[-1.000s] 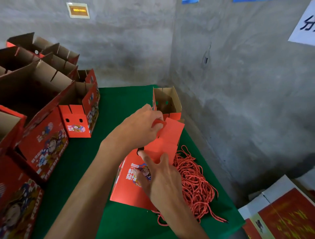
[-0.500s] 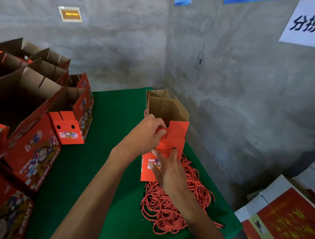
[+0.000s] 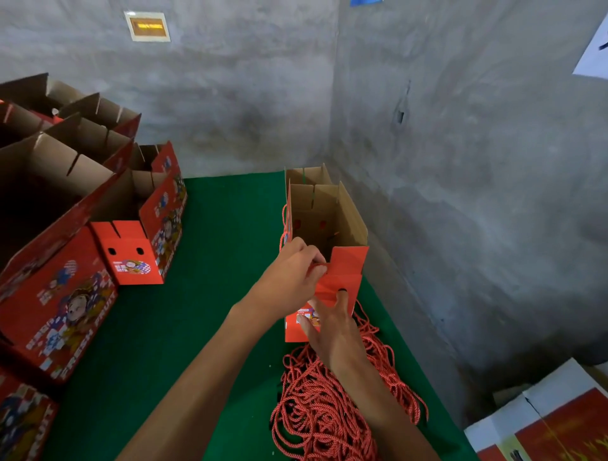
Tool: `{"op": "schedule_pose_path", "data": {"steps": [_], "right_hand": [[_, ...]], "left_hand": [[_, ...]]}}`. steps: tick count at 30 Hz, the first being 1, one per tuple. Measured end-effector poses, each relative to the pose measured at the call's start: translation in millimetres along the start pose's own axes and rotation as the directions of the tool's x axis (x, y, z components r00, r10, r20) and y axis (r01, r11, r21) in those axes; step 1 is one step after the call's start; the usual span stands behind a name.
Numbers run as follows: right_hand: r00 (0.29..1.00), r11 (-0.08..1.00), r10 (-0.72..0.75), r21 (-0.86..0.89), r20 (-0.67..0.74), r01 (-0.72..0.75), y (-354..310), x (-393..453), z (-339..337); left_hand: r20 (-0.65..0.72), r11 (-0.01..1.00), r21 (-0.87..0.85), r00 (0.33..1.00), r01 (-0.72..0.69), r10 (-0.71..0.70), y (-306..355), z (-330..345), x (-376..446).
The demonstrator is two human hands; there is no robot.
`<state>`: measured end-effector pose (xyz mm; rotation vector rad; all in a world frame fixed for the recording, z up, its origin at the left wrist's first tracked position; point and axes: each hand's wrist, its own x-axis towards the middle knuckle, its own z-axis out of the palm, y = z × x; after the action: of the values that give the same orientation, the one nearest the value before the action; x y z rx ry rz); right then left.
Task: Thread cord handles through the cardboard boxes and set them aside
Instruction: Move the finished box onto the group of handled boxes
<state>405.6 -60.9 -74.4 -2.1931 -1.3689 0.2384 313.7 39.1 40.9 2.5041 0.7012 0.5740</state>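
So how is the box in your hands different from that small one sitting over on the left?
The held box stands by the wall with both hands on its near flap: the left hand pinches the flap's edge, the right hand has a fingertip at a hole. The small left box sits untouched, with both its flap holes in plain view. A red cord shows at the held box's far side; none is visible on the left box. Both are red printed cardboard, open-topped, on the green table.

Green table cover (image 3: 227,230), centre. Grey concrete walls (image 3: 460,164), 12 to 3 o'clock. Framed yellow sign (image 3: 147,26), 11 o'clock. White paper sheet (image 3: 594,56), 2 o'clock. Blue strip (image 3: 365,2), 12 o'clock, cut off.
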Motion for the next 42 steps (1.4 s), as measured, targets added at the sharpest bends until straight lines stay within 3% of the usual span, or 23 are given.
{"op": "schedule_pose_path", "data": {"steps": [7,16,26,33,36,39,42], "right_hand": [[0.998,0.998,0.019,-0.057,0.052,-0.016,26,57,1],[0.997,1.000,-0.003,-0.012,0.082,0.004,45,62,28],[0.993,0.986,-0.047,0.167,0.106,0.029,64,103,60],[0.959,0.986,0.110,0.089,0.261,-0.138,72,178,53],[0.940,0.953,0.194,0.172,0.280,-0.248,65,200,50],[0.959,0.894,0.281,0.353,0.036,-0.276,53,202,55],[0.944,0.892,0.321,0.358,-0.079,-0.274,30,182,66]], "left_hand": [[-0.060,0.992,-0.111,0.996,0.054,-0.061,-31,25,37],[-0.110,0.982,-0.150,0.985,0.116,-0.133,-50,58,34],[-0.163,0.945,-0.280,0.962,0.167,-0.219,-65,66,41],[-0.199,0.941,-0.264,0.942,0.212,-0.269,-99,50,33],[-0.188,0.927,-0.231,0.921,0.296,-0.341,-121,39,16],[-0.196,0.911,-0.215,0.898,0.352,-0.394,-137,23,1],[-0.238,0.902,-0.206,0.875,0.380,-0.423,-147,6,-13]]}}
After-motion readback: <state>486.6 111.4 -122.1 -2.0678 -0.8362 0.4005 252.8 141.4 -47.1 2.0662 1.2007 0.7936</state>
